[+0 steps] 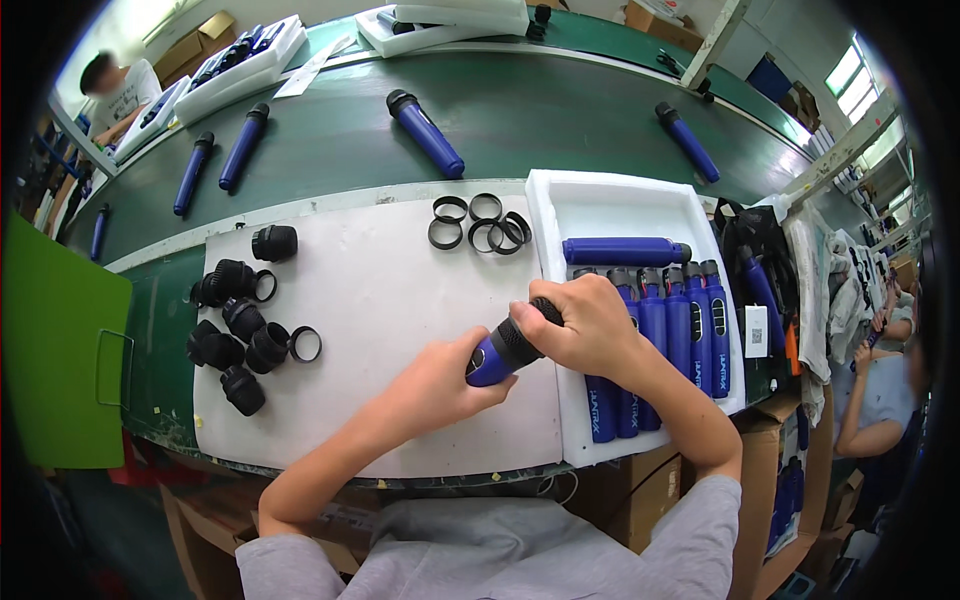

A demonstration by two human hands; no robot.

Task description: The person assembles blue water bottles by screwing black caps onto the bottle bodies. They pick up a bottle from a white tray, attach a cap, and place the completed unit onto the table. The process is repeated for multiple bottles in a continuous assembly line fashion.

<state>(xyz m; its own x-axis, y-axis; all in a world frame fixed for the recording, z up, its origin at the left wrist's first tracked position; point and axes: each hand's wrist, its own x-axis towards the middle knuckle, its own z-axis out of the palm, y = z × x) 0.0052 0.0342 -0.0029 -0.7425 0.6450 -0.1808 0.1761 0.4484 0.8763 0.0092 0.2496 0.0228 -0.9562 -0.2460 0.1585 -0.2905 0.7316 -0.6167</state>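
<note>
A blue handheld microphone (488,362) with a black head is tilted in front of me, above the white work mat (400,300). My left hand (437,388) is wrapped round its blue body. Around the textured black head, my right hand (582,322) is closed, its thumb on top. Just right of it, a white foam tray (547,230) holds several blue microphone bodies (677,330) without heads, in a row, and one lying crosswise above them. My right forearm partly covers that row.
Several black microphone heads (268,347) lie at the mat's left, with black rings (306,344) among them. More black rings (486,207) sit beside the tray. Complete microphones (425,133) lie on the green belt (330,130). A co-worker (125,95) sits far left; another person is at right.
</note>
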